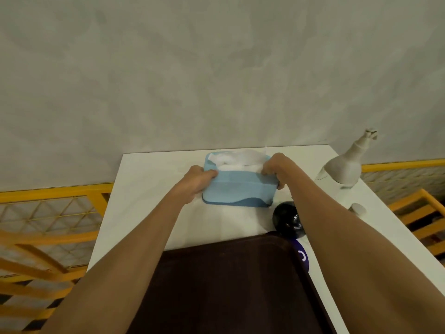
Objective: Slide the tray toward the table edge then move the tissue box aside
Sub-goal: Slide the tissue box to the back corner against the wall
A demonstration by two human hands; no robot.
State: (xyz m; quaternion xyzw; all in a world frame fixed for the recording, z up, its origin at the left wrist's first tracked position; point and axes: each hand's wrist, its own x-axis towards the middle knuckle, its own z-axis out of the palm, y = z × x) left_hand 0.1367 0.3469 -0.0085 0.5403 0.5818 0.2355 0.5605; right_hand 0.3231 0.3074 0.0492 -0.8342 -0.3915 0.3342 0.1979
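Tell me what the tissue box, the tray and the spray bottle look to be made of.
Tissue box: soft matte blue cover, likely fabric or faux leather; rounded, seamed edges. Tray: dark brown, probably plastic; smooth, faint sheen, raised rim. Spray bottle: white matte plastic, seemingly.

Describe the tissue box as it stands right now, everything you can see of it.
The tissue box is a light blue, soft-looking rectangular case with rounded corners and a darker blue wavy band along its near lower edge. White tissue sticks out of the top. It sits flat on the white table, toward the far edge, beyond the dark tray. The left hand grips its left end and the right hand its right end.
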